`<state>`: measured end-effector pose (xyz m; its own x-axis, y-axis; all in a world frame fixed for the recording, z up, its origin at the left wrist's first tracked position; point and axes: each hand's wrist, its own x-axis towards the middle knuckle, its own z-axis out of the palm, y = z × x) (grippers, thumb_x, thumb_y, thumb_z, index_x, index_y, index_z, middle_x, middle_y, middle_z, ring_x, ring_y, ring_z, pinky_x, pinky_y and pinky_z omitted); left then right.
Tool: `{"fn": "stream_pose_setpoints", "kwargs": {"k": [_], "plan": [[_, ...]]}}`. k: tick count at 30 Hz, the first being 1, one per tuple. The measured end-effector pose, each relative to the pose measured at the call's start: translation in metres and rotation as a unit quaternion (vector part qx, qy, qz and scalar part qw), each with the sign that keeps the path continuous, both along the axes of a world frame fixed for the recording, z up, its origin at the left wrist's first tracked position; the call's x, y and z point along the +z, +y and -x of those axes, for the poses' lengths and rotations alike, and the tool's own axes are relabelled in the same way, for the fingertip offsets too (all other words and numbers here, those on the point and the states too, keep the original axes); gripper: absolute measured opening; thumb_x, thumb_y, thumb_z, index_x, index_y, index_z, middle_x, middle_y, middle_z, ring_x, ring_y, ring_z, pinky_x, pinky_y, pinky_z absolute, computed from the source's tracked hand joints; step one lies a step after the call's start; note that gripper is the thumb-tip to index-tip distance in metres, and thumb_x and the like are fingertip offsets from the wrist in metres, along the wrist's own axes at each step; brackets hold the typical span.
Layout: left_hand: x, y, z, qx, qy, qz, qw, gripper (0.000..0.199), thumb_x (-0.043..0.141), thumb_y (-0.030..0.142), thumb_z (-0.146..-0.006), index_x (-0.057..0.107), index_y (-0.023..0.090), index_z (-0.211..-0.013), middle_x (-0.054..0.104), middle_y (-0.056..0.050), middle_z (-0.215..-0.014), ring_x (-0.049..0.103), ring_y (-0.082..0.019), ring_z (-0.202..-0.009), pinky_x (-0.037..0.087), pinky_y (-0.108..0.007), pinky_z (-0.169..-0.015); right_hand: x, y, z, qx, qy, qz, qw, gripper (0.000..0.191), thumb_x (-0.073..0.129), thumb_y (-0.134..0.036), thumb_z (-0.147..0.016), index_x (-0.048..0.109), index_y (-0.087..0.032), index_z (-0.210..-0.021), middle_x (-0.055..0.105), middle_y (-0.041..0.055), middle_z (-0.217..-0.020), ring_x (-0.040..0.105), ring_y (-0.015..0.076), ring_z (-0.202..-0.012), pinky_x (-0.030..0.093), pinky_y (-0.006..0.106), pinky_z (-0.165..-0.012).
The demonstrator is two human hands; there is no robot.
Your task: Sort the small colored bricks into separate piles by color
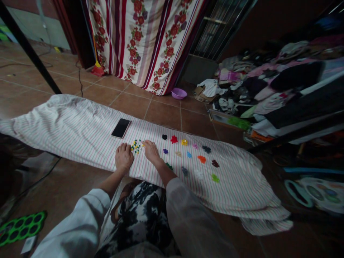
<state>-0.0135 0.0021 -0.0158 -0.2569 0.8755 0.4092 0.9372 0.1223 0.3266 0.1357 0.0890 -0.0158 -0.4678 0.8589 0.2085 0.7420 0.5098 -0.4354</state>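
A mixed group of small yellow and green pieces [136, 147] lies on the striped cloth between my hands. My left hand [124, 156] rests on the cloth at the left edge of this group, palm down with its fingers laid out. On the other side, my right hand [152, 152] has its fingertips pinched at a small yellow piece [143, 144]. To the right are separate little heaps sorted by colour, among them a red heap [174, 139], a yellow heap [184, 142], an orange heap [201, 159] and a lime green heap [215, 177]. My right wrist partly covers a dark green heap [169, 166].
The striped cloth [88, 143] covers a long narrow surface. A phone [121, 128] lies beyond my left hand. Past the far edge are a floral curtain [150, 43], a purple basin [179, 94] and a large pile of clothes [258, 79]. A green-framed object [23, 227] is at lower left.
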Motion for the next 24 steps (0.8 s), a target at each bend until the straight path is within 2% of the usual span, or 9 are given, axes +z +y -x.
{"fn": "stream_pose_setpoints", "kwargs": {"k": [10, 18, 24], "plan": [[0.000, 0.000, 0.000, 0.005, 0.012, -0.001, 1.000, 0.029, 0.046, 0.015, -0.086, 0.062, 0.015, -0.110, 0.061, -0.015, -0.125, 0.050, -0.031, -0.123, 0.036, -0.044, -0.103, 0.004, 0.008, 0.009, 0.000, -0.035, 0.024, 0.999, 0.050, 0.040, -0.001, -0.084, 0.067, -0.023, -0.120, 0.062, 0.0069, -0.122, 0.051, 0.0231, -0.107, 0.042, 0.036, -0.097], [-0.001, 0.001, 0.000, 0.003, 0.012, -0.002, 1.000, 0.028, 0.047, 0.016, -0.087, 0.063, 0.012, -0.109, 0.061, -0.016, -0.124, 0.050, -0.032, -0.122, 0.037, -0.045, -0.102, 0.007, 0.008, 0.004, -0.045, -0.002, 0.052, 0.998, 0.038, 0.041, -0.008, -0.091, 0.070, -0.018, -0.112, 0.064, 0.0081, -0.117, 0.056, 0.0192, -0.108, 0.042, 0.030, -0.099], [0.000, 0.001, 0.000, -0.002, 0.006, -0.002, 1.000, 0.029, 0.047, 0.015, -0.086, 0.063, 0.012, -0.110, 0.060, -0.017, -0.125, 0.049, -0.032, -0.123, 0.037, -0.045, -0.102, 0.009, -0.001, -0.005, -0.078, 0.045, 0.047, 0.995, 0.037, 0.040, -0.009, -0.092, 0.068, -0.019, -0.114, 0.064, 0.0082, -0.116, 0.058, 0.0172, -0.107, 0.044, 0.027, -0.098]]}}
